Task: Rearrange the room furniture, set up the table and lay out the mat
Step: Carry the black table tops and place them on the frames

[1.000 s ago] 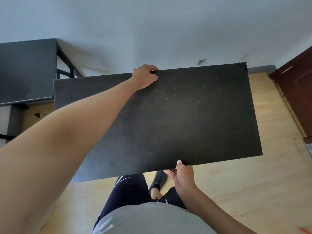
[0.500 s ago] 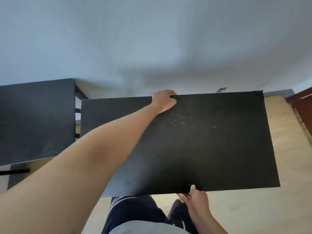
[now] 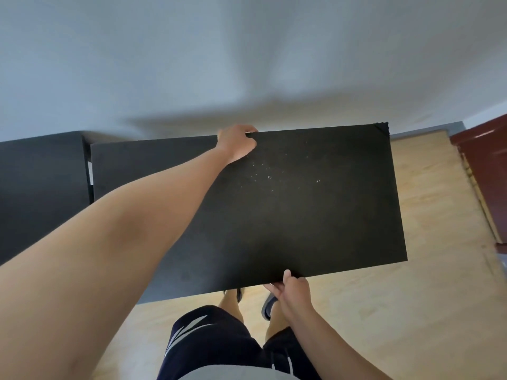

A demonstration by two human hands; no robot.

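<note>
Head view: carried desk panel, seen from above.
Desk: black rectangular top, off the floor, long axis left to right, scattered pale specks near centre.
Left hand: clenched over far long edge, arm stretched across the top.
Right hand: gripping near long edge from below, thumb on top; nearer to the body.
Second desk: just beside the left short end, narrow gap between.
Floor: pale wood, open on the right.
Wall: plain, close behind far edge.
Likely next: setting down flush beside second desk.
</note>
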